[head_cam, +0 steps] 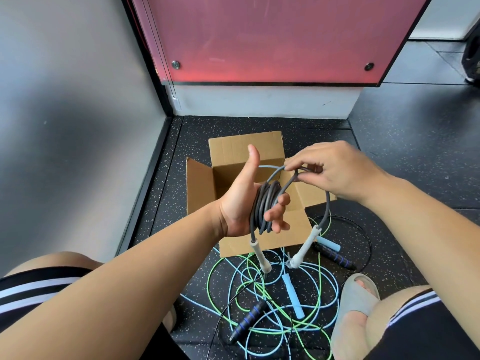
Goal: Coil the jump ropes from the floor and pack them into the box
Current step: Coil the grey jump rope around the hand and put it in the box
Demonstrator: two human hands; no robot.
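A grey jump rope (265,203) is wound in several loops around the fingers of my left hand (241,198), which is held palm up with the thumb raised above the open cardboard box (205,183). My right hand (335,170) pinches the free length of this rope just right of the coil. Both white-grey handles (259,253) hang down below the coil. On the floor in front of the box lies a tangle of light blue, green and thin black ropes (262,294), with blue handles (292,294) and black handles with blue rings (248,320).
The box stands in a corner on a dark speckled floor (402,152), with a grey wall (78,113) to the left and a red panel (272,37) behind. My knees and a foot in a grey slipper (355,302) flank the rope pile.
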